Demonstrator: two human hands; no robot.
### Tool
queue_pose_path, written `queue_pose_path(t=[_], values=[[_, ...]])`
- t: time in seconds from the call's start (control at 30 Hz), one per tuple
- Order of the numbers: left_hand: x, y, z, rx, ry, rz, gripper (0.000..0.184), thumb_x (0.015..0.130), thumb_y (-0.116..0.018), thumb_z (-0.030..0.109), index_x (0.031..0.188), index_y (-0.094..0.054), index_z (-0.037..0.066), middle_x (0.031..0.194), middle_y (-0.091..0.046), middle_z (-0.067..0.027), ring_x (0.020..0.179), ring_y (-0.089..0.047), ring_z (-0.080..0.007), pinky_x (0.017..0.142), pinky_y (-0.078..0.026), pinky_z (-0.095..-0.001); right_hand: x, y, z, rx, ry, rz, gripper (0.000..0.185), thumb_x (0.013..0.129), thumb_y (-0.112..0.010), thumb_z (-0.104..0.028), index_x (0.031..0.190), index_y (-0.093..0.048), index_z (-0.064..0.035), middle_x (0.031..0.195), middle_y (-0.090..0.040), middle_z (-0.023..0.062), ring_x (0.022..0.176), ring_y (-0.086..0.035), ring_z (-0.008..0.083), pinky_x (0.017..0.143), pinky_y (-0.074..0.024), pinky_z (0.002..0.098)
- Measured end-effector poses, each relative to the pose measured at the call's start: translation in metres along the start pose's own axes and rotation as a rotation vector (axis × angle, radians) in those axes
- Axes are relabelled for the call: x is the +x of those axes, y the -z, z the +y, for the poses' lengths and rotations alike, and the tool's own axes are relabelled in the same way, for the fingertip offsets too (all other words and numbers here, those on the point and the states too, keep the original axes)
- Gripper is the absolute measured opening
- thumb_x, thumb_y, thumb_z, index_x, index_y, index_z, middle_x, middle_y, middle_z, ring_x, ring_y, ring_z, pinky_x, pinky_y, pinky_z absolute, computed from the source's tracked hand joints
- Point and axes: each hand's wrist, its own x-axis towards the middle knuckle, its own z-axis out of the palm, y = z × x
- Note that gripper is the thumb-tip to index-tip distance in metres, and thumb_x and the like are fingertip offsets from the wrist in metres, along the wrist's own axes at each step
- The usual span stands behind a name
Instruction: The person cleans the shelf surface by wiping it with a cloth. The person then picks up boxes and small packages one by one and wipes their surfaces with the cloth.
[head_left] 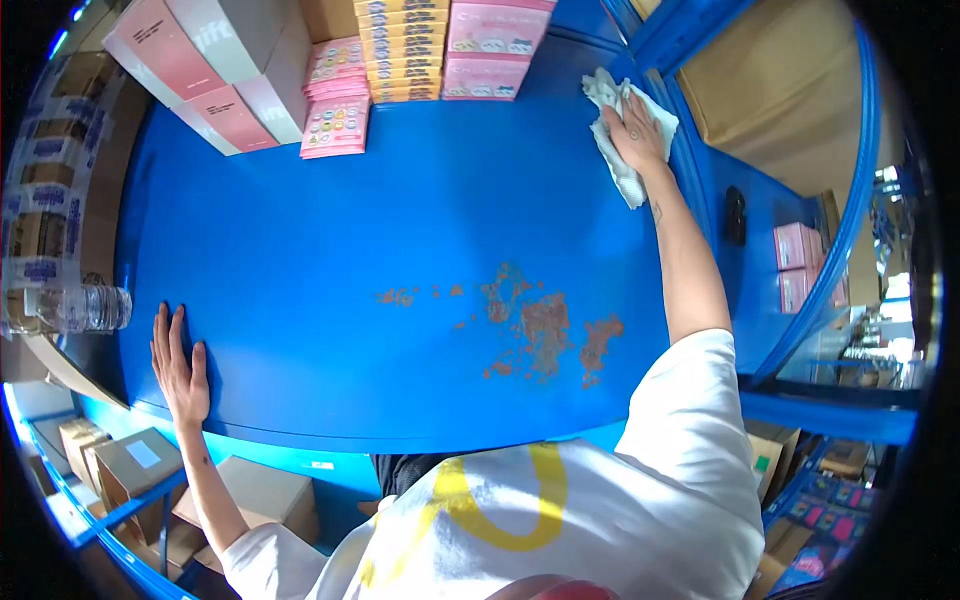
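My right hand [636, 136] reaches to the far right of the blue shelf [300, 240]. It presses a crumpled white cloth [625, 185] against the surface near the right upright. The cloth sticks out around the fingers and below the palm. At the near left, my left hand [181, 375] rests palm down close to the shelf's edge. Its fingers are apart and it holds nothing. Between the hands, toward the front, rusty patches [545, 325] show where the blue paint has worn off.
Along the back stand pink-and-grey boxes [230, 75], pink packets [336, 126], a stack of yellow boxes [404, 50] and pink boxes [485, 75]. A clear plastic jar [103, 308] lies at the left. Beyond the right upright are a dark object [735, 215] and more pink boxes [792, 265].
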Motion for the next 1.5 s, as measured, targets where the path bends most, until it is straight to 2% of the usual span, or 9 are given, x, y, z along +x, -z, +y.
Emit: queue_pose_path(t=[0.33,0.5,0.73,1.1,1.2,1.33,1.4,1.43,1.5], values=[[-0.003,-0.003,-0.004,0.008,-0.003,0.019,0.056,0.098,-0.035,0.053,0.146,-0.04,0.026,0.154,-0.034,-0.0041,0.143,-0.027,-0.0308,0.116,-0.017,-0.0535,-0.121,0.008,0.014,0.001,0.021,-0.003,0.071,0.098,-0.021,-0.057,0.146,-0.036,-0.0058,0.157,-0.024,0.0105,0.146,-0.017,0.0284,0.116,-0.0125,0.0552],[-0.003,-0.019,-0.019,0.029,-0.033,0.066,0.058,0.097,-0.032,0.058,0.146,-0.039,0.027,0.154,-0.033,-0.0041,0.143,-0.026,-0.0309,0.115,-0.017,-0.0555,-0.234,0.016,0.007,0.109,0.181,0.131,0.061,0.1,-0.036,-0.046,0.139,-0.045,-0.0013,0.15,-0.036,0.0166,0.142,-0.029,0.0336,0.114,-0.0174,0.0554],[-0.004,-0.029,-0.03,0.037,-0.079,0.112,0.06,0.096,-0.031,0.06,0.146,-0.039,0.028,0.154,-0.033,-0.0039,0.144,-0.026,-0.0305,0.115,-0.015,-0.057,-0.347,0.034,0.015,0.127,0.21,0.148,0.056,0.099,-0.041,-0.04,0.138,-0.047,-0.0005,0.149,-0.038,0.017,0.139,-0.033,0.0353,0.113,-0.0208,0.0547],[-0.004,-0.015,-0.016,-0.028,0.009,0.095,0.054,0.096,-0.04,0.055,0.14,-0.048,0.026,0.152,-0.036,-0.0033,0.144,-0.024,-0.0282,0.117,-0.016,-0.0531,-0.357,0.041,0.006,0.174,0.086,0.145,0.05,0.099,-0.044,-0.031,0.138,-0.046,-0.0002,0.148,-0.039,0.017,0.139,-0.033,0.0351,0.114,-0.0208,0.053],[-0.007,-0.009,-0.019,-0.091,-0.035,0.228,0.045,0.097,-0.047,0.045,0.132,-0.057,0.02,0.141,-0.051,-0.0052,0.133,-0.044,-0.0285,0.111,-0.031,-0.0483,-0.35,0.037,-0.008,0.173,0.109,0.13,0.048,0.098,-0.046,-0.027,0.137,-0.047,0.0002,0.149,-0.039,0.0173,0.139,-0.032,0.0357,0.115,-0.0217,0.0515],[-0.013,0.016,-0.007,-0.808,0.125,0.189,0.036,0.096,-0.052,0.035,0.122,-0.064,0.012,0.12,-0.066,-0.0082,0.109,-0.062,-0.0254,0.098,-0.045,-0.0395,-0.341,0.033,-0.081,0.25,0.351,0.164,0.045,0.097,-0.047,-0.021,0.135,-0.049,0.0014,0.149,-0.036,0.0193,0.14,-0.03,0.0374,0.115,-0.0236,0.0482],[-0.016,0.023,0.011,-1.064,-0.006,0.318,0.032,0.097,-0.053,0.028,0.113,-0.066,0.005,0.098,-0.07,-0.01,0.086,-0.065,-0.0209,0.085,-0.05,-0.0323,-0.328,0.025,-0.12,0.26,0.489,0.174,0.039,0.095,-0.049,-0.018,0.128,-0.056,0.0009,0.146,-0.04,0.0192,0.136,-0.034,0.0396,0.113,-0.0278,0.048],[-0.022,0.031,0.022,-1.052,-0.027,0.32,0.032,0.097,-0.053,0.028,0.113,-0.066,0.005,0.098,-0.07,-0.01,0.086,-0.065,-0.0209,0.085,-0.05,-0.0323,-0.325,0.027,-0.147,0.281,0.551,0.19,0.036,0.094,-0.05,-0.017,0.124,-0.058,0.0008,0.144,-0.043,0.0196,0.135,-0.036,0.0396,0.112,-0.029,0.0483],[-0.044,0.048,0.058,-1.603,-0.14,0.266,0.034,0.098,-0.048,0.03,0.104,-0.065,0.001,0.091,-0.066,-0.0134,0.081,-0.063,-0.0212,0.084,-0.05,-0.0343,-0.322,0.022,-0.202,0.316,0.659,0.261,0.03,0.091,-0.053,-0.017,0.112,-0.064,0.0011,0.138,-0.048,0.0216,0.133,-0.039,0.0398,0.11,-0.0312,0.0492]])
